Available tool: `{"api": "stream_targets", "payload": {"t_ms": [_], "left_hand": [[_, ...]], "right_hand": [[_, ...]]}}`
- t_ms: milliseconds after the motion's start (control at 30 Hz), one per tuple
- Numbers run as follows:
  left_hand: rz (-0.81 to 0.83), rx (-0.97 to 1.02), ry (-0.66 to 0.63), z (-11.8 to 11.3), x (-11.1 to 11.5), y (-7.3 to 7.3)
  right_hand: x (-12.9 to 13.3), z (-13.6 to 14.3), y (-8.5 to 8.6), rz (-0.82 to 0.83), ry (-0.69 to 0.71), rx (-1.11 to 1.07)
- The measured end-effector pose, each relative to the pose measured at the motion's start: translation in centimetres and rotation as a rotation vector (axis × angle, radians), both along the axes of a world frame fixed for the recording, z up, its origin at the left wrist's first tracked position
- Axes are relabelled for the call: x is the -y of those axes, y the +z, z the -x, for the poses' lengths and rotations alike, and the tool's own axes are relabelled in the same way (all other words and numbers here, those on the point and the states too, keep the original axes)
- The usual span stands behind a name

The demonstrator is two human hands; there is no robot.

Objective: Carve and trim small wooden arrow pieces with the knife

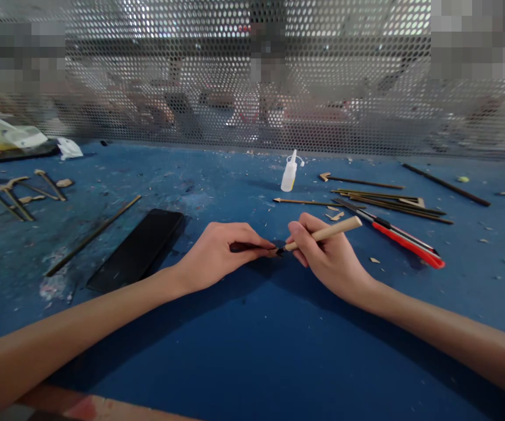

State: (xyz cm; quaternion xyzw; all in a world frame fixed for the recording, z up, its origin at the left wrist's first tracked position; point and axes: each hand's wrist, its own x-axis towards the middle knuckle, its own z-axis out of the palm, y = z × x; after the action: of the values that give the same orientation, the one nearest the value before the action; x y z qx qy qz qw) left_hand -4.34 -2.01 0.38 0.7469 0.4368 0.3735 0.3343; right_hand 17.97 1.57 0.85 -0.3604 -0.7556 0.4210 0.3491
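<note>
My left hand [228,254] pinches a small light-brown piece [272,251] between thumb and fingertips, low over the blue tabletop [243,351]. In my right hand [329,257] is a thin tool with a pale wooden handle [337,228], gripped like a pen. Its dark tip points left and meets or nearly touches the small piece; the exact contact is too small to tell. A black phone [138,248] lies to the left of my left hand.
Beyond my hands stands a white glue bottle [288,174]. A red utility knife [405,241] and thin dark sticks [392,203] lie at right. One stick [94,235] and several small wooden pieces [15,196] are at left. Perforated metal screen [217,88] runs behind.
</note>
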Motion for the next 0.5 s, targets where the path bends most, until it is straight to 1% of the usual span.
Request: {"api": "stream_targets", "payload": {"t_ms": [200, 367, 500], "left_hand": [[-0.026, -0.030, 0.017, -0.20, -0.08, -0.02], [0.016, -0.009, 0.022, -0.55, -0.22, 0.11], [0.018, -0.020, 0.035, -0.67, -0.23, 0.18]], "right_hand": [[0.03, -0.20, -0.04, -0.015, 0.041, 0.045], [-0.41, -0.25, -0.28, -0.012, 0.035, 0.072], [-0.85, -0.30, -0.57, 0.040, 0.064, 0.051]]}}
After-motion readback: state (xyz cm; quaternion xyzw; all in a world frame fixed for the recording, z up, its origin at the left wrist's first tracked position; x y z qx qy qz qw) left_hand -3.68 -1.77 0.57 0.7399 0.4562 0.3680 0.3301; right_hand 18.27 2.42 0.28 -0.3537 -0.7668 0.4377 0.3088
